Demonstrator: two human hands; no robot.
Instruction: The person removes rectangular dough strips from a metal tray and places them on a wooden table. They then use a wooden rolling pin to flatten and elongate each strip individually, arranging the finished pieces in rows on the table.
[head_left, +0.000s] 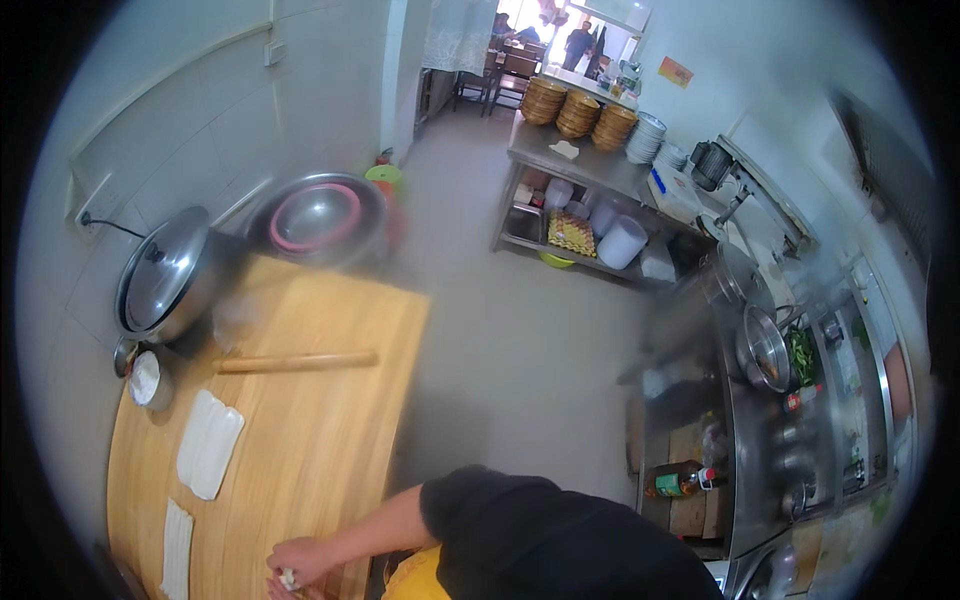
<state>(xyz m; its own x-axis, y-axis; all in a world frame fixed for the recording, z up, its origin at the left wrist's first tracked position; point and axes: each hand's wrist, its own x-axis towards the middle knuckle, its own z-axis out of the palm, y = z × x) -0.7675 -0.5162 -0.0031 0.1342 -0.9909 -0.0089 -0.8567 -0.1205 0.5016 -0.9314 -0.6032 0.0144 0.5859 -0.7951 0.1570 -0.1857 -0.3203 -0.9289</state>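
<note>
At the bottom edge of the view, my right hand (304, 560) is closed around a small whitish piece of dough (288, 578) over the wooden work board (315, 457). Just below it, part of my left hand (279, 592) shows; the frame cuts off the rest, and its grip is unclear. Flattened dough strips (211, 444) lie side by side to the left. A narrower group of dough strips (178, 551) rests nearer the bottom edge. Farther up the board lies a wooden rolling pin (296, 362).
A metal container of white powder (148, 381) and a lidded steel pot (166, 277) stand at the board's left edge. Beyond are nested basins (315, 214). Across the floor, a steel counter (585, 169) carries stacked bowls (579, 115); a stove side (757, 442) runs along the right.
</note>
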